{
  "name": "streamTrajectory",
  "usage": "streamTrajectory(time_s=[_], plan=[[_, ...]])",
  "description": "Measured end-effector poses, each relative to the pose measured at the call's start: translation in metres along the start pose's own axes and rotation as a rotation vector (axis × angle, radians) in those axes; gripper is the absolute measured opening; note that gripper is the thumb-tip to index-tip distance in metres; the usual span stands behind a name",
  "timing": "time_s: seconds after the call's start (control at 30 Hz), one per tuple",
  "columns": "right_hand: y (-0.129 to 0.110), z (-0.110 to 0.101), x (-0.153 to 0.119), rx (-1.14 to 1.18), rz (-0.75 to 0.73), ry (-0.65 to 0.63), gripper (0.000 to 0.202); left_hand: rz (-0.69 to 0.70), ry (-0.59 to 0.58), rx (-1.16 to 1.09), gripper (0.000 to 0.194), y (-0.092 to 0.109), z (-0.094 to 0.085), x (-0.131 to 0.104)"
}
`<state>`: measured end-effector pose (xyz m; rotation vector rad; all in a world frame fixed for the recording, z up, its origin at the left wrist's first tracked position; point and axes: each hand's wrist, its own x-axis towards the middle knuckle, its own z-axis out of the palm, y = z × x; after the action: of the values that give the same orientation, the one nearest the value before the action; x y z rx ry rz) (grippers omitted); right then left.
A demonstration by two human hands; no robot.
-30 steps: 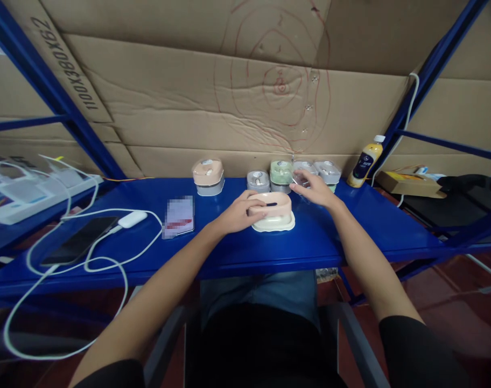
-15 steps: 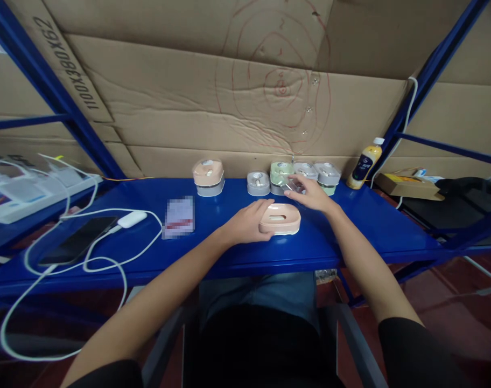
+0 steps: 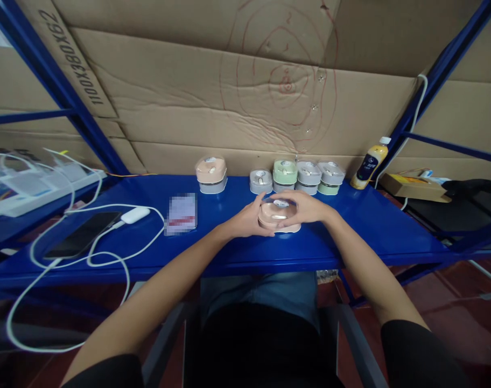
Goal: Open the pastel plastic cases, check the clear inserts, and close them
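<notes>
Printed in dark characters up the cardboard strip (image 3: 76, 59) at left: "1100X380X62". Drawn on the cardboard wall (image 3: 176, 81): red rings (image 3: 287, 85) and small marks (image 3: 289, 18), perhaps numerals, too faint to confirm. Unreadable at this size: pale lettering on the dark label (image 3: 367, 166) of the bottle (image 3: 378, 153), and stickers (image 3: 281, 203) on the front pink box (image 3: 271, 214).

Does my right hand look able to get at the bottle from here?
Probably yes: nothing visible blocks the way to the bottle, though the right hand is on the pink box and would have to let go.
</notes>
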<state>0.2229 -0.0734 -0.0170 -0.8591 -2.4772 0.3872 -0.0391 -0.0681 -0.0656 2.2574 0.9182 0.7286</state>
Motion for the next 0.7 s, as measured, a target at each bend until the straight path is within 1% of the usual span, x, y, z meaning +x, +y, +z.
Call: streamTrajectory(time_s=[0.1, 0.2, 0.27, 0.33, 0.4, 0.43, 0.47, 0.53, 0.6, 0.63, 0.7], plan=[[0.0, 0.012, 0.004, 0.013, -0.06, -0.013, 0.088, 0.001, -0.028, -0.004, 0.138, 0.001, -0.002, 0.0], [0.003, 0.018, 0.006, 0.026, -0.092, -0.019, 0.088, 0.001, -0.016, 0.01, 0.133, 0.004, -0.004, 0.0], [0.005, 0.019, 0.006, 0.026, -0.097, -0.033, 0.088, 0.027, -0.013, 0.02, 0.123, 0.006, -0.005, 0.001], [0.006, 0.017, 0.005, 0.028, -0.087, -0.05, 0.09, 0.084, -0.013, 0.027, 0.109, 0.008, -0.007, 0.002], [0.007, 0.013, 0.005, 0.047, -0.055, -0.031, 0.092, 0.133, 0.009, 0.05, 0.099, 0.008, -0.01, 0.002], [0.008, 0.011, 0.004, 0.064, -0.023, 0.01, 0.089, 0.137, 0.03, 0.073, 0.098, 0.008, -0.012, 0.002], [0.01, 0.007, 0.003, 0.082, 0.023, 0.078, 0.084, 0.125, 0.053, 0.102, 0.098, 0.008, -0.014, 0.002], [0.015, -0.001, 0.002, 0.111, 0.134, 0.27, 0.076, 0.078, 0.095, 0.159, 0.099, 0.008, -0.021, 0.0], [0.023, -0.009, 0.001, 0.114, 0.23, 0.46, 0.078, 0.028, 0.14, 0.193, 0.1, 0.01, -0.03, -0.003], [0.028, -0.014, 0.0, 0.11, 0.263, 0.538, 0.08, 0.002, 0.18, 0.202, 0.1, 0.011, -0.035, -0.004], [0.036, -0.022, -0.001, 0.106, 0.304, 0.667, 0.082, -0.066, 0.323, 0.221, 0.1, 0.014, -0.045, -0.003]])
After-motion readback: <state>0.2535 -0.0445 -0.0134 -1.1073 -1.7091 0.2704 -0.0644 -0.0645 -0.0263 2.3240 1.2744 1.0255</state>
